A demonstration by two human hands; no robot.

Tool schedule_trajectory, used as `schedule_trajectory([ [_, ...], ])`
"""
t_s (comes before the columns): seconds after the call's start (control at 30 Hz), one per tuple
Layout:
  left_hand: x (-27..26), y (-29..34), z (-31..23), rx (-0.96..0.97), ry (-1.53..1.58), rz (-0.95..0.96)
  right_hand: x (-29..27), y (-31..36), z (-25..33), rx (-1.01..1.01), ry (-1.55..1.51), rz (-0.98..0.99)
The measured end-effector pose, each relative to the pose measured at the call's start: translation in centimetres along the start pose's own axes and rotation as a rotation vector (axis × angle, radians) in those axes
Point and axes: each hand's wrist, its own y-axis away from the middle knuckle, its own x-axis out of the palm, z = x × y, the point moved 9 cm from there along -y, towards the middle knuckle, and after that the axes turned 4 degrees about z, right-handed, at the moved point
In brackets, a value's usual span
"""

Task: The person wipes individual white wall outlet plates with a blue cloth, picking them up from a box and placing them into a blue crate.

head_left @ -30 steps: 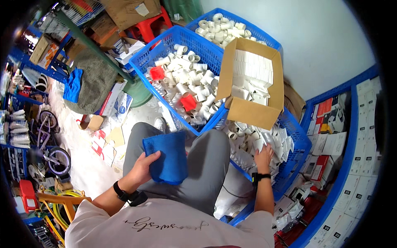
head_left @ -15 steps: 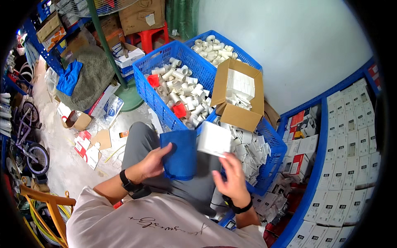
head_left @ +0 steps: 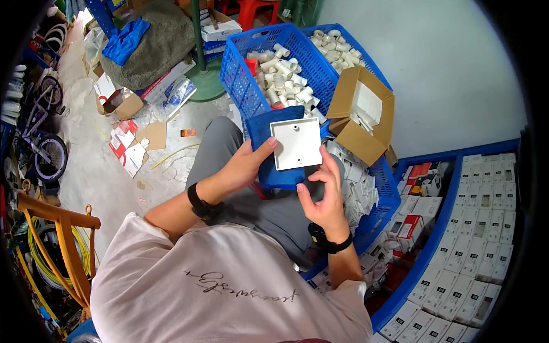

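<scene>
A square white plastic cover plate [head_left: 297, 146] lies against a folded blue cloth [head_left: 261, 127] above my lap. Its hollow side faces up, with a raised rim and two small screw holes. My left hand [head_left: 245, 167] is closed on the cloth, its thumb pressing over the plate's left edge; the other fingers are hidden beneath. At the plate's right edge, my right hand [head_left: 326, 197] grips with its upper fingertips. The right thumb is near the cloth's lower corner, and the remaining fingers are curled.
Blue crates hold white pipe fittings [head_left: 286, 80] and loose white plates [head_left: 357, 191]. An open cardboard box [head_left: 346, 91] with white plates leans on the crates. Shelves of small white boxes [head_left: 457, 251] stand right. Cardboard scraps [head_left: 128, 148] litter the floor left, near a green stand [head_left: 209, 83].
The white plate has come left onto the blue cloth and now shows its hollow side. My left thumb has moved onto it. The whole view has shifted, with the crates now farther right and higher.
</scene>
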Motion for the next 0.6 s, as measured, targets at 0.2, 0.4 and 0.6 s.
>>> schedule_trajectory([
  [0.2, 0.5, 0.0, 0.5, 0.01, -0.279, -0.007, -0.3, 0.3, -1.0, 0.07, 0.01, -0.138],
  [0.4, -0.2, 0.3, 2.9, -0.029, -0.55, 0.068, 0.7, 0.6, -3.9, 0.31, -0.128, -0.281],
  [0.6, -1.2, 0.2, 3.2, -0.17, -0.179, 0.004, -0.9, 0.2, -2.7, 0.289, 0.151, -0.18],
])
